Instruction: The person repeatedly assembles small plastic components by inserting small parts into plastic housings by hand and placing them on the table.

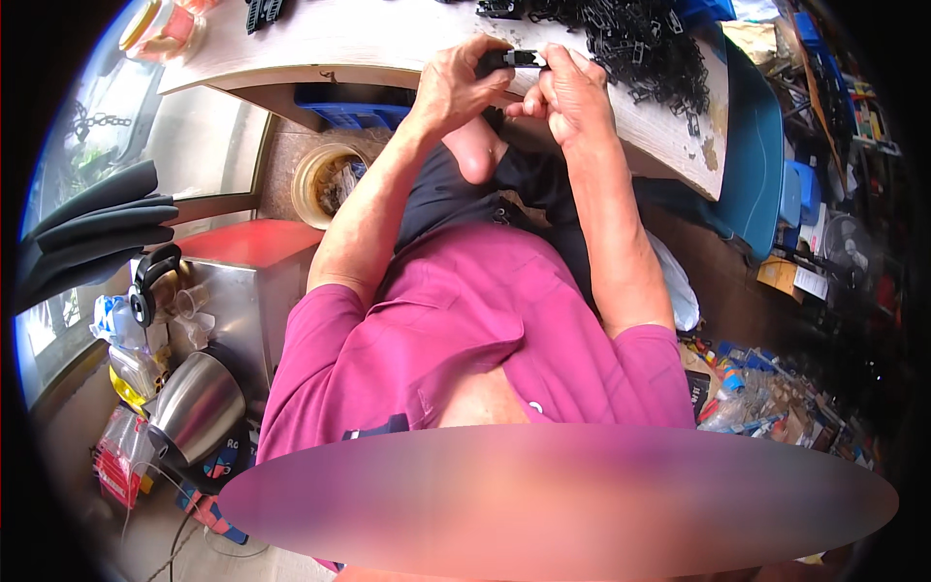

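Observation:
Over the near edge of the white table (378, 37), both hands meet at one small black plastic part (497, 62). My left hand (452, 89) grips its left end between thumb and fingers. At the other end, where a small pale piece (529, 58) shows, my right hand (576, 97) pinches with thumb and forefinger, its other fingers curled. What lies between the right fingertips is too small to make out. Just beyond the right hand, a heap of black plastic clips or links (645, 53) spreads over the table. More black pieces (263, 14) lie at the far left.
A clear jar (160, 32) stands at the table's left end. Below are a blue crate (351, 116) and a bucket (308, 189) with scraps. A red-topped metal cabinet (254, 242) and a steel kettle (199, 405) are left; a blue chair (759, 165) is right.

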A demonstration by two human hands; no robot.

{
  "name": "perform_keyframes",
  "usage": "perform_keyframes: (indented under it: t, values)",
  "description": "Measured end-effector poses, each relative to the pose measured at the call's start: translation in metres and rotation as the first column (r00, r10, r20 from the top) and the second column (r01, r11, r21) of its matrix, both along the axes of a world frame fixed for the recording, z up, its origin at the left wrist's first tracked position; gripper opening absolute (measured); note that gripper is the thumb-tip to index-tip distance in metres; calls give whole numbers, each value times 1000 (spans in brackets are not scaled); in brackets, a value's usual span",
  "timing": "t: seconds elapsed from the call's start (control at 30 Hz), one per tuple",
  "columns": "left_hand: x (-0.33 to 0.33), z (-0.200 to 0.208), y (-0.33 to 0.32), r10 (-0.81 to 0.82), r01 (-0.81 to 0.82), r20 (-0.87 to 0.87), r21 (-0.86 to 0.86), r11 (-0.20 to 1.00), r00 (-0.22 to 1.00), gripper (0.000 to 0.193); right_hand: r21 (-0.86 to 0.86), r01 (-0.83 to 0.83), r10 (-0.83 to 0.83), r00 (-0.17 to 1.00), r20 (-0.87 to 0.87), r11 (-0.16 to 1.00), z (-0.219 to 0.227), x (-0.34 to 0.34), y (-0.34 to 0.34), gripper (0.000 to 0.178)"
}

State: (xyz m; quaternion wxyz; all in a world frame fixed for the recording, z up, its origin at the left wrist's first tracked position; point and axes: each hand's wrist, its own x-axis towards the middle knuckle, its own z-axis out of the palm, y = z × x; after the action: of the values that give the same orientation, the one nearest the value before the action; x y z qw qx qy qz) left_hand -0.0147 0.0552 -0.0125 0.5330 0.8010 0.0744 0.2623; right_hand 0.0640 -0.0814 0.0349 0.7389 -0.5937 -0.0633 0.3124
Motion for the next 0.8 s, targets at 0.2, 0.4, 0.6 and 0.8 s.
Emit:
perform_keyframes:
  t: [0.2,0.4,0.6,0.8]
  values:
    - [-4,-1,0,0,1,-21,36,999,1000,33,-4,-7,6,1000,-20,1000,6,-3,-1,20]
    - [-9,2,1,-5,5,-3,37,999,1000,34,-14,1,-1,1000,-15,1000,7,-6,0,20]
    - [-8,10,-4,20,-18,-10,119,993,1000,33,-2,40,-40,999,-18,999,1,-8,1,19]
    - [-5,2,-2,28,-27,-5,143,989,1000,31,20,66,-66,998,-15,998,1,-11,3,17]
